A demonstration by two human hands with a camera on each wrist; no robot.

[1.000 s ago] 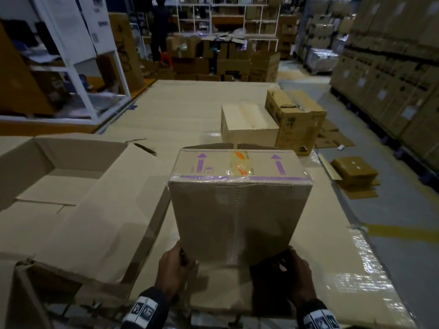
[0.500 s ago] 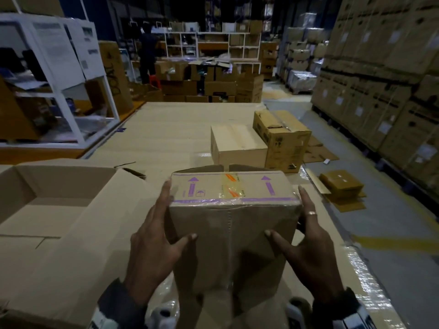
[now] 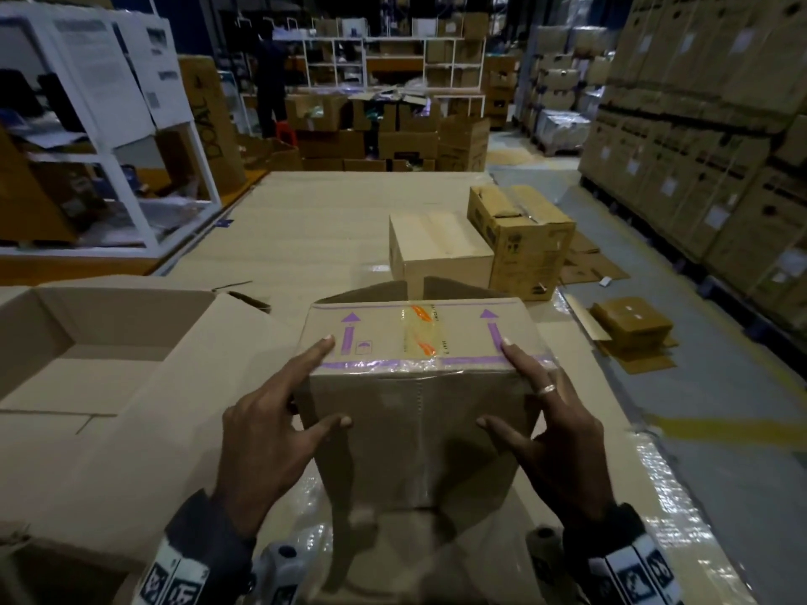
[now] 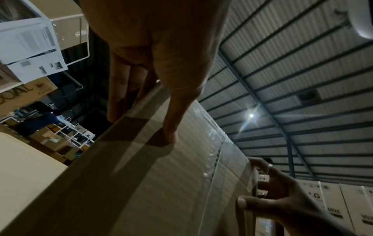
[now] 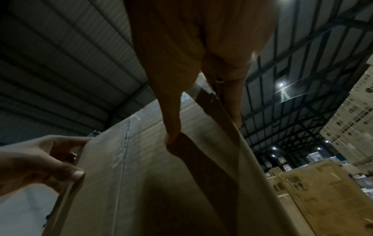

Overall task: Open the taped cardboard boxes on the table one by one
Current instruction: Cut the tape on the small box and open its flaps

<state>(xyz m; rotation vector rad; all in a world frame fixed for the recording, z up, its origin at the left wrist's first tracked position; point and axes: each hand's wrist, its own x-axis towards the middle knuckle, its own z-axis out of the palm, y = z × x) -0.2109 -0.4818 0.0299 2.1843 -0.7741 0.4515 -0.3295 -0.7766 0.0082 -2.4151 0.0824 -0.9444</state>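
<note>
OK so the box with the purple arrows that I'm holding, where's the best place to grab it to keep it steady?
Probably where both hands already are: the box with the purple arrows is tall and upright, so clamp its two side walls near the top, left hand from the left, right hand from the right, thumbs on the near face. That leaves the taped seam free.

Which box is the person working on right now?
Look at the long cardboard-covered table. At its near end, beside a big open box, stands the brown cardboard box with purple arrows. Alone among its neighbours, it has orange-marked clear tape and both hands on it.
</note>
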